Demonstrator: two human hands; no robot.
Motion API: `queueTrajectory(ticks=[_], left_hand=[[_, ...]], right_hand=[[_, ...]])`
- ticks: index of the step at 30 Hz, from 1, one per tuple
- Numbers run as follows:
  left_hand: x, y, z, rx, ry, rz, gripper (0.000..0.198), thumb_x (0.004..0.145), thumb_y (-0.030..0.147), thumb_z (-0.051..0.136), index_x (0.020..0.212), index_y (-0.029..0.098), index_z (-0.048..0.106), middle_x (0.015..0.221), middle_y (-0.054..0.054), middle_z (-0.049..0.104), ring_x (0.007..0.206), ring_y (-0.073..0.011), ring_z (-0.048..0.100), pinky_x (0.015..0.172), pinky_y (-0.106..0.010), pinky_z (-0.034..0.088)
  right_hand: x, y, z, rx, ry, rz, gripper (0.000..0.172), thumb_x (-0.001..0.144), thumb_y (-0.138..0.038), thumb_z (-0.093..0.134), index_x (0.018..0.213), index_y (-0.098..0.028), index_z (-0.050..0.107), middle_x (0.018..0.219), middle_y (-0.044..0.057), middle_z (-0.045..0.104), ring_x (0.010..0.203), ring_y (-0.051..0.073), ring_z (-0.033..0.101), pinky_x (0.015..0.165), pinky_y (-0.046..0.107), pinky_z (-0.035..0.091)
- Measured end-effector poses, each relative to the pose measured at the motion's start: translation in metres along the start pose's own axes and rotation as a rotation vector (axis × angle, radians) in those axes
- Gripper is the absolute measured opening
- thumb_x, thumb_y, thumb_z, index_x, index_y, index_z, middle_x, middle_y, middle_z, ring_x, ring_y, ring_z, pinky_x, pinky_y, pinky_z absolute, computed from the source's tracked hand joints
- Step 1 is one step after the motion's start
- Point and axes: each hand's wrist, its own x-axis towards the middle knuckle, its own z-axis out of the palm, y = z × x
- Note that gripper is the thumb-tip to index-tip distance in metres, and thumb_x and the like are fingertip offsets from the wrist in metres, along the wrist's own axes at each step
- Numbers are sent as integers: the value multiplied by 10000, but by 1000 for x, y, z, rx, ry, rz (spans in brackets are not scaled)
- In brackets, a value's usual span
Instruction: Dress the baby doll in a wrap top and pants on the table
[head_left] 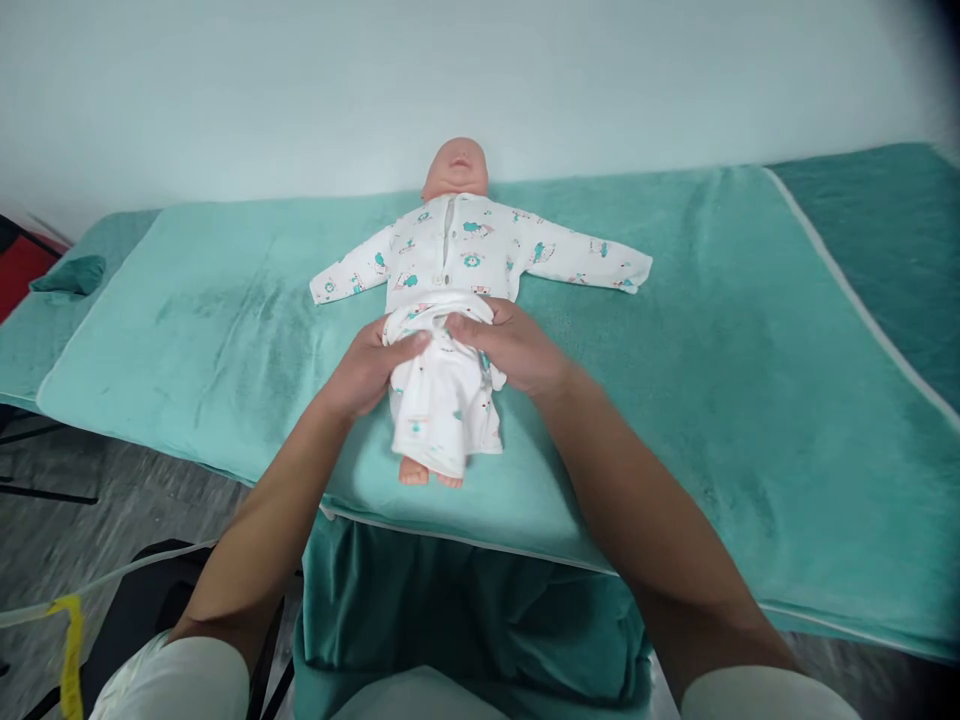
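A baby doll (456,168) lies on its back, its head toward the wall. It wears a white printed baby shirt (469,240) with the sleeves spread to both sides. White printed baby pants (435,415) cover its legs, and the feet show below the hems. My left hand (369,368) grips the pants at the left of the waist, thumb on top. My right hand (521,345) grips the waist on the right, its thumb pressed on the cloth near the middle. The fingers under the fabric are partly hidden.
A green padded cover (187,300) spreads over the bed under the doll. Dark green cloth (465,610) hangs at the front edge. At lower left are a black chair (142,600) and a pale cord with a yellow strap (71,650). A white wall (300,90) stands behind.
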Motion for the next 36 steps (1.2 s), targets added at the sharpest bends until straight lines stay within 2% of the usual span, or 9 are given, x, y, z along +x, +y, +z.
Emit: queueTrajectory(ticks=[3, 6, 8, 12, 18, 23, 28, 33, 36], left_hand=[[1, -9, 2, -115, 93, 53, 514, 681, 483, 945, 1054, 193, 743, 884, -41, 786, 835, -231, 758, 759, -311, 588], [-1, -14, -1, -83, 116, 54, 508, 674, 500, 945, 1018, 191, 733, 862, -32, 780, 799, -206, 743, 708, -278, 570], [-2, -15, -3, -35, 108, 56, 521, 686, 531, 932, 1021, 185, 731, 876, -36, 784, 785, -191, 729, 687, -261, 554], [-6, -8, -7, 99, 14, 21, 521, 760, 572, 875, 1059, 165, 747, 902, -48, 780, 769, -170, 691, 674, -249, 523], [-11, 1, -9, 247, -138, -65, 422, 690, 494, 937, 853, 144, 768, 783, -33, 733, 698, -166, 634, 654, -272, 488], [-26, -7, -5, 121, -18, -51, 395, 714, 458, 928, 907, 153, 767, 822, -33, 743, 725, -167, 647, 691, -273, 499], [-57, -6, 1, 46, 13, -142, 398, 715, 454, 925, 906, 146, 760, 781, -35, 731, 677, -166, 630, 641, -273, 479], [-83, 1, 18, 23, 82, -169, 323, 776, 426, 891, 917, 168, 760, 765, -14, 720, 680, -151, 617, 643, -258, 471], [-97, 4, 32, 16, 144, -213, 302, 809, 423, 870, 984, 194, 780, 785, -2, 718, 702, -145, 605, 657, -252, 475]], right_hand=[[-2, -13, 1, -190, -156, 33, 500, 731, -576, 887, 987, -159, 785, 891, 24, 750, 841, 196, 685, 735, 292, 524], [-3, -20, -2, -339, -312, 116, 426, 703, -529, 913, 892, -164, 798, 847, 20, 746, 818, 198, 683, 723, 297, 514], [-4, -18, -4, -310, -292, 125, 420, 709, -526, 910, 910, -173, 805, 875, 25, 758, 836, 201, 689, 745, 307, 526], [-3, -2, -8, -53, -186, 44, 479, 738, -547, 895, 1015, -169, 799, 944, 34, 774, 853, 188, 692, 768, 301, 542], [-3, 3, -6, 24, -177, 15, 490, 729, -572, 900, 969, -160, 784, 884, 32, 752, 795, 172, 665, 710, 281, 527], [-3, -4, -7, -73, -201, -17, 446, 746, -518, 887, 986, -172, 740, 884, 13, 714, 783, 153, 633, 693, 264, 494], [-4, -16, -6, -427, -335, 25, 382, 771, -487, 839, 960, -185, 701, 888, 1, 691, 797, 164, 615, 678, 263, 452], [-6, -22, 7, -628, -297, 70, 244, 802, -343, 744, 990, -192, 703, 953, 8, 733, 878, 185, 649, 752, 279, 447], [-6, -21, 13, -691, -333, 38, 155, 801, -274, 705, 933, -193, 718, 955, 23, 746, 879, 190, 657, 769, 295, 441]])
